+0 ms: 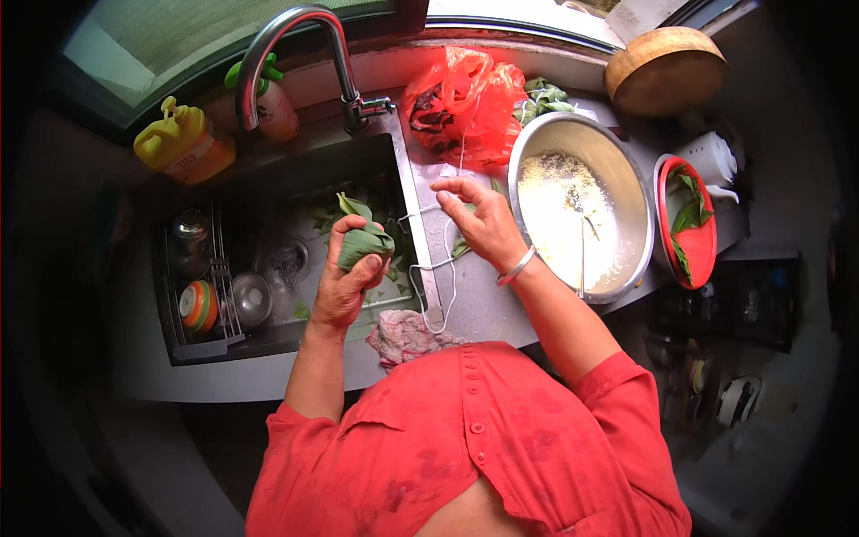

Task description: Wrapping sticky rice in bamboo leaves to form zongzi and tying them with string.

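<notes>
My left hand (349, 282) grips a folded green leaf parcel (366, 245) above the sink, its leaf tip sticking up. To the right, over the counter, my right hand (473, 215) is raised with thumb and forefinger close together; whether they pinch the thin white string is too small to tell. White string (453, 288) lies in loops on the counter and over the sink's edge below that hand. Beside my right hand stands a large metal basin (634, 262) holding pale grains and a metal utensil's handle (582, 258). Green leaves lie in the sink.
The sink (416, 221) with a curved faucet (295, 17) and a rack of bowls is at left. A red plastic bag (470, 101), bundled leaf parcels (547, 97), a wooden block (664, 70) and a red basin (704, 252) with leaves stand around. A crumpled cloth (409, 335) lies at the front edge.
</notes>
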A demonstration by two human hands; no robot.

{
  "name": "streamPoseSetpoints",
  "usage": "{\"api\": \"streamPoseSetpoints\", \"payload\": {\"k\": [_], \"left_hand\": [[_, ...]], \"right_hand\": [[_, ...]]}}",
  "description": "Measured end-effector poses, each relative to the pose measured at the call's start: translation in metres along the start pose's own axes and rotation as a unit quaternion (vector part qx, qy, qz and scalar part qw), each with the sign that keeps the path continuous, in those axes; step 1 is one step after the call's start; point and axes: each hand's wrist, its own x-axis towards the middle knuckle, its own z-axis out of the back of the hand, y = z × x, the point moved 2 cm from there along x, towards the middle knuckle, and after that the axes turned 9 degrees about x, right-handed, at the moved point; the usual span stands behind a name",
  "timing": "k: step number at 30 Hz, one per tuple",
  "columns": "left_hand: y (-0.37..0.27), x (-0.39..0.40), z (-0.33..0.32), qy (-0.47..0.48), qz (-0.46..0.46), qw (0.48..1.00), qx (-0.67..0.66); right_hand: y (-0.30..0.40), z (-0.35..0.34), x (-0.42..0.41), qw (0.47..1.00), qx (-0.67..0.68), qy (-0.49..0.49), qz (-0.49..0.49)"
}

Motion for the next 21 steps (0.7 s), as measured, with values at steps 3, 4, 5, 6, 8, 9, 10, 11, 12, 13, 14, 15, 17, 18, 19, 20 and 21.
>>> {"api": "streamPoseSetpoints", "payload": {"k": [3, 4, 5, 6, 8, 9, 10, 11, 12, 13, 14, 15, 17, 18, 19, 20, 21], "left_hand": [[-0.012, 0.001, 0.002, -0.025, -0.021, 0.999, 0.014], [-0.016, -0.001, 0.005, -0.028, -0.035, 0.999, 0.019], [-0.019, -0.003, 0.007, -0.03, -0.048, 0.998, 0.023], [-0.022, -0.007, 0.008, -0.032, -0.056, 0.998, 0.022], [-0.022, -0.011, 0.011, -0.041, -0.063, 0.997, 0.023], [-0.022, -0.014, 0.013, -0.045, -0.068, 0.996, 0.024], [-0.022, -0.017, 0.015, -0.048, -0.07, 0.996, 0.023], [-0.021, -0.019, 0.017, -0.064, -0.062, 0.996, 0.03], [-0.019, -0.021, 0.018, -0.08, -0.053, 0.995, 0.037], [-0.02, -0.022, 0.02, -0.08, -0.054, 0.995, 0.036], [-0.02, -0.022, 0.021, -0.072, -0.061, 0.995, 0.029], [-0.02, -0.022, 0.02, -0.062, -0.067, 0.996, 0.022], [-0.02, -0.019, 0.014, -0.055, -0.068, 0.996, 0.015], [-0.019, -0.017, 0.011, -0.052, -0.068, 0.996, 0.011], [-0.019, -0.016, 0.01, -0.05, -0.071, 0.996, 0.01], [-0.018, -0.015, 0.008, -0.048, -0.065, 0.997, 0.009], [-0.019, -0.014, 0.005, -0.045, -0.062, 0.997, 0.008]], "right_hand": [[-0.049, 0.009, 0.017, 0.965, -0.26, -0.017, 0.024], [-0.057, 0.005, 0.019, 0.916, -0.394, -0.023, 0.069], [-0.066, 0.004, 0.017, 0.917, -0.392, -0.02, 0.071], [-0.07, 0.001, 0.016, 0.894, -0.447, 0.007, 0.021], [-0.088, 0.004, 0.015, 0.852, -0.523, 0.031, -0.003], [-0.084, 0.005, 0.016, 0.852, -0.522, 0.034, 0.0], [-0.08, 0.007, 0.017, 0.864, -0.502, 0.043, -0.003], [-0.076, 0.01, 0.018, 0.875, -0.481, 0.052, -0.007], [-0.068, 0.013, 0.015, 0.908, -0.418, 0.014, -0.006], [-0.046, 0.015, 0.013, 0.937, -0.347, -0.036, -0.018], [-0.043, 0.02, 0.013, 0.964, -0.258, -0.031, -0.047], [-0.038, 0.027, 0.012, 0.983, -0.168, -0.027, -0.076], [-0.026, 0.035, 0.003, 0.99, -0.02, -0.02, -0.135], [-0.021, 0.037, -0.002, 0.991, 0.018, -0.019, -0.133], [-0.014, 0.039, -0.007, 0.99, 0.055, -0.018, -0.13], [-0.007, 0.041, -0.012, 0.99, 0.053, -0.02, -0.126], [0.005, 0.044, -0.016, 0.992, 0.074, -0.021, -0.097]]}}
